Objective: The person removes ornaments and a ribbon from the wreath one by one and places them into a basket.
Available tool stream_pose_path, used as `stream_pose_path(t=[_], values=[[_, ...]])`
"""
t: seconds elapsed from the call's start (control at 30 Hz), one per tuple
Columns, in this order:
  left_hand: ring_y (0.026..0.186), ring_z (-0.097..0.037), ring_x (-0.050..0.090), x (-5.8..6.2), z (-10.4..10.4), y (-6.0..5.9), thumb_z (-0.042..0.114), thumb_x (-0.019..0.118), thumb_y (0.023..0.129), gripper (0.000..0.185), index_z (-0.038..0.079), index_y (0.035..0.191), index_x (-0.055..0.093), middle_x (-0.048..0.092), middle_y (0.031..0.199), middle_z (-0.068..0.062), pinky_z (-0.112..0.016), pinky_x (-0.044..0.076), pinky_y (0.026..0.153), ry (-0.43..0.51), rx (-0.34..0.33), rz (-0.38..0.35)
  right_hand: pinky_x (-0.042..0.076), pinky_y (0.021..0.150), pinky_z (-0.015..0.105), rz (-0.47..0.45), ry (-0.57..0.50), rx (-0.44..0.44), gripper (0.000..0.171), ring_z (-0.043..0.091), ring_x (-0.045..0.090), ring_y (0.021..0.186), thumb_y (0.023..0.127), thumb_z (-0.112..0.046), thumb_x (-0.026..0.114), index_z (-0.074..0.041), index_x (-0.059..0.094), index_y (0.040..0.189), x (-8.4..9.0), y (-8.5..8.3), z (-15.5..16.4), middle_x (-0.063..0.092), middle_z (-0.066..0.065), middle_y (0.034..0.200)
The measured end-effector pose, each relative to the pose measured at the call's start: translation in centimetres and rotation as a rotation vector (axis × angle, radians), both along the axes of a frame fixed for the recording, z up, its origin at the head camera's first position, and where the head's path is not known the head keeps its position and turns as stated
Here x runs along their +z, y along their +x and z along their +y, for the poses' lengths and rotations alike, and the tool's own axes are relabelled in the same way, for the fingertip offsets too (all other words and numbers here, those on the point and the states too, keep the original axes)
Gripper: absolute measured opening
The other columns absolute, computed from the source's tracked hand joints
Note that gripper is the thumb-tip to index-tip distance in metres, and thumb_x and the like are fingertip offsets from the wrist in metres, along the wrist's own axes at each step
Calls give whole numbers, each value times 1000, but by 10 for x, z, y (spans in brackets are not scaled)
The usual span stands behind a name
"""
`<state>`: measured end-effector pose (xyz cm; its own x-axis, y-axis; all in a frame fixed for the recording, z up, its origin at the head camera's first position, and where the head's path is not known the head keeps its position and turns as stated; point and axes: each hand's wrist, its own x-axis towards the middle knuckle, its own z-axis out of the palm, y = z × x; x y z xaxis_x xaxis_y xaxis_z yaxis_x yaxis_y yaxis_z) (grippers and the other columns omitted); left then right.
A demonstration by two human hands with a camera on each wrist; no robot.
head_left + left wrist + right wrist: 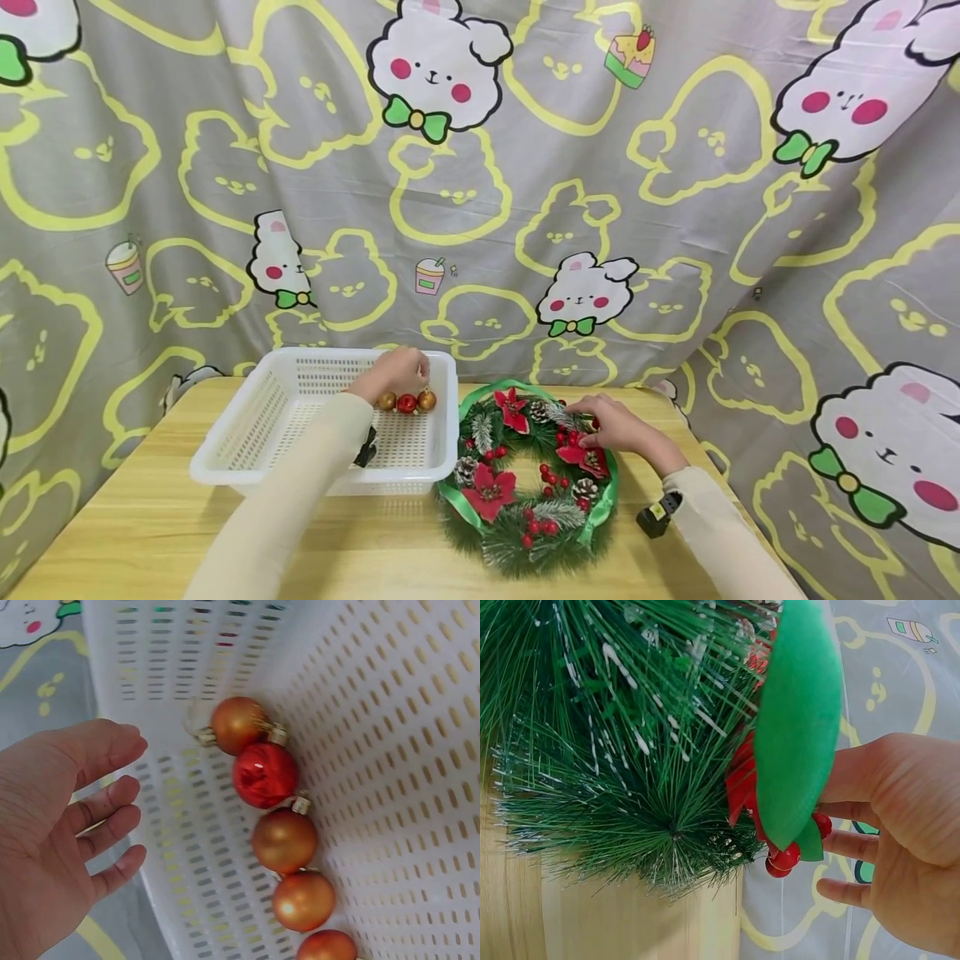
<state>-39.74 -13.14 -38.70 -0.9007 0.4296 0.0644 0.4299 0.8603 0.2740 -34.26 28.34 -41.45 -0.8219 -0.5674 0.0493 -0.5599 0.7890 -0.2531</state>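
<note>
Over the back right of a white plastic basket (255, 417), my left hand (397, 371) hovers with its fingers loosely bent and nothing in them. Below it, in the left wrist view, a row of Christmas balls lies along the basket's side: a shiny red ball (265, 775) among several matte gold-orange balls (285, 840). My right hand (618, 425) rests at the right side of a green Christmas wreath (547, 546), beside a red poinsettia (581, 458). In the right wrist view its fingers (847, 891) extend near red berries (784, 859), partly hidden behind a green ribbon (799, 720).
The basket and wreath stand side by side on a light wooden table (360, 554). A grey patterned curtain (465, 208) hangs close behind the table and along its right side. Pinecones (466, 472) and further red poinsettias (491, 492) decorate the wreath.
</note>
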Motion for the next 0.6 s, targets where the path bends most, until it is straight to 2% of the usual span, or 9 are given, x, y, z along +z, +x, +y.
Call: stream_pose_path(t=[0.1, 0.33, 0.47, 0.6], values=[[67, -14, 51, 6, 2, 1, 7, 63, 89, 11, 9, 80, 69, 64, 76, -3, -29, 44, 66, 50, -41, 17, 47, 94, 58, -6, 4, -11, 52, 40, 57, 117, 85, -16, 82, -9, 66, 134, 1, 0, -1, 65, 15, 127], [68, -12, 50, 16, 11, 1, 9, 64, 92, 11, 9, 83, 70, 61, 75, 0, -28, 42, 69, 140, -97, 36, 46, 95, 61, 7, 22, -11, 52, 41, 57, 118, 84, -15, 83, -10, 66, 133, 2, 0, -1, 65, 16, 128], [69, -12, 49, 20, 19, 0, 13, 64, 95, 12, 11, 85, 71, 59, 75, 1, -28, 40, 68, 157, -119, 35, 47, 95, 60, 23, 31, -5, 52, 40, 57, 117, 84, -15, 83, -9, 67, 133, 2, 0, -2, 65, 16, 128], [68, -11, 48, 23, 30, 2, 15, 63, 97, 13, 10, 90, 73, 59, 75, 2, -27, 40, 67, 198, -137, 2, 46, 95, 60, 28, 39, -8, 52, 41, 56, 118, 84, -15, 83, -9, 67, 133, 3, 2, -3, 64, 16, 129]])
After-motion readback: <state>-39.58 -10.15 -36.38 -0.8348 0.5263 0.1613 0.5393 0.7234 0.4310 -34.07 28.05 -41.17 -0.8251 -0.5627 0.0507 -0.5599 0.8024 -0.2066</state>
